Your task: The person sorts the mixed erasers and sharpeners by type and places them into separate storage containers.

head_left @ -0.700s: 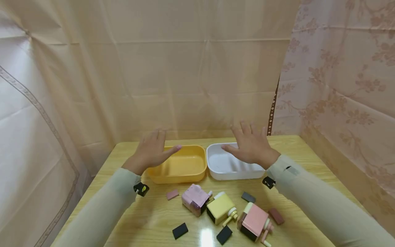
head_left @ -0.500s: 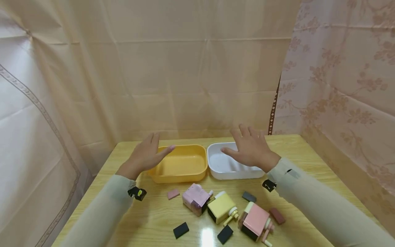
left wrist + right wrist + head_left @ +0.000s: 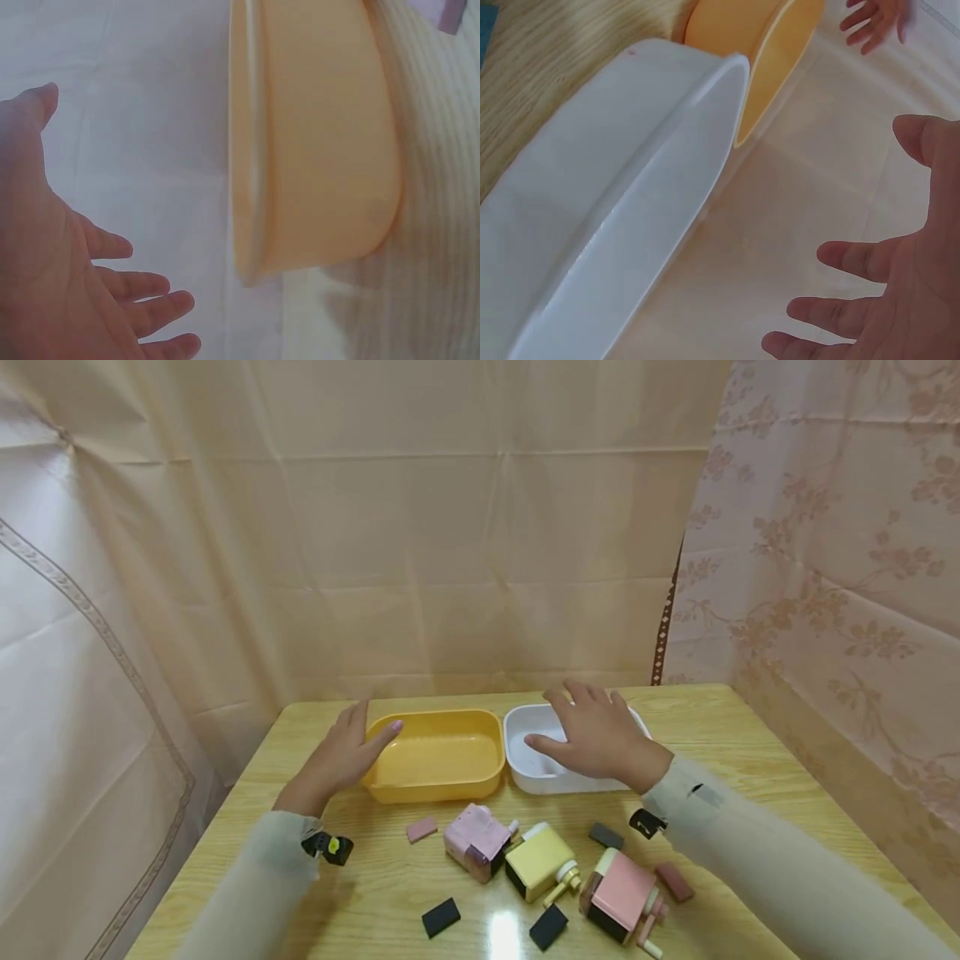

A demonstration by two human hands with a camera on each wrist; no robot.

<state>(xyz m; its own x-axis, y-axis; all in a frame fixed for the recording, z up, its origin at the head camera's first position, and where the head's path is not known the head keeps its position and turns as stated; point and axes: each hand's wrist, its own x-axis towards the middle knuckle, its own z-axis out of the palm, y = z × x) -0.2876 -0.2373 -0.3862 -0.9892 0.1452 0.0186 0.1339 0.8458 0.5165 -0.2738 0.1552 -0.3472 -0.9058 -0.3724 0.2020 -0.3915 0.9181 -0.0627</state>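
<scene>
My left hand (image 3: 339,755) hovers at the left end of a yellow plastic bin (image 3: 442,793), fingers extended and holding nothing. In the left wrist view a gap separates those fingers from the bin's wall (image 3: 330,150). Over the white plastic bin (image 3: 562,783), my right hand (image 3: 602,737) is held with spread fingers, hiding part of it. The right wrist view shows that hand (image 3: 907,292) apart from the white wall (image 3: 592,127). Both bins stand side by side, and no contents show in their visible parts.
Nearer on the wooden table (image 3: 360,893) lie crank-handled pencil sharpeners: lilac (image 3: 477,837), yellow (image 3: 538,862) and pink (image 3: 622,897). Around them are several small eraser-like blocks, including a black one (image 3: 441,917), a pink one (image 3: 422,829) and a dark grey one (image 3: 606,836). Curtains (image 3: 480,527) hang behind.
My left hand has moved left and slightly lower, from above the yellow bin to its left end. The right hand has dropped a little toward the white bin. The sharpeners and blocks stay put.
</scene>
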